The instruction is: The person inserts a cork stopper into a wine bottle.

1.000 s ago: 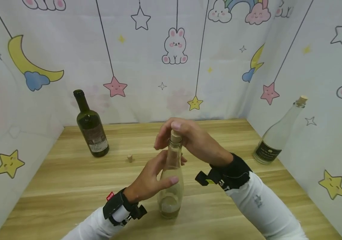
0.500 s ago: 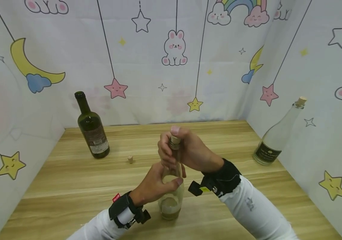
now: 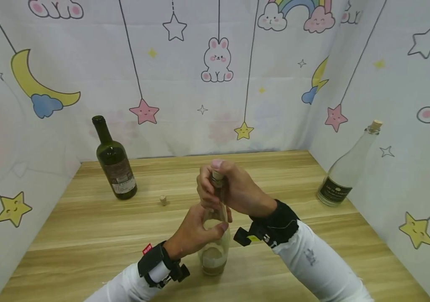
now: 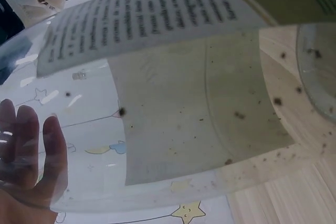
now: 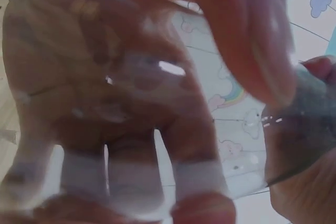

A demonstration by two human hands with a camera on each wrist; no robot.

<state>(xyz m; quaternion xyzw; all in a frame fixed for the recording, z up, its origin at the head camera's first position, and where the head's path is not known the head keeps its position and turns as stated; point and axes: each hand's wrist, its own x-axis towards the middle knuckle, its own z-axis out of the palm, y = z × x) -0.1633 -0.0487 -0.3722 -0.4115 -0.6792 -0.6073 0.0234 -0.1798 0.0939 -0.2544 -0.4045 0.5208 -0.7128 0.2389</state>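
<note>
The clear bottle [image 3: 213, 256] stands on the tabletop [image 3: 86, 235], near the front & abt. in the middle. The L grip [image 3: 194, 233], a bare hand, holds it round its body, w/ the thumb across the front. The R grip [image 3: 239, 189] is a bare hand too. It's higher up, w/ its fingers curled round the neck, & its thumb lies over the top of the pale cork [image 3: 217, 175] in the bottle's mouth. In the L wrist view there's a label [image 4: 142, 24] w/ tiny words on the bottle, & little dark spots on or in the glass; can't tell which.

A small loose cork [image 3: 163, 201] is on the tabletop, back & L of the hands. The dark green bottle [image 3: 116, 170] stands at back L. Far R stands another see-thru bottle [image 3: 347, 167] w/ a black label [image 3: 334, 191] & a cork stopper [image 3: 376, 125] in its top. Behind is a white wall [image 3: 184, 75] w/ bunny, star & moon pics.
</note>
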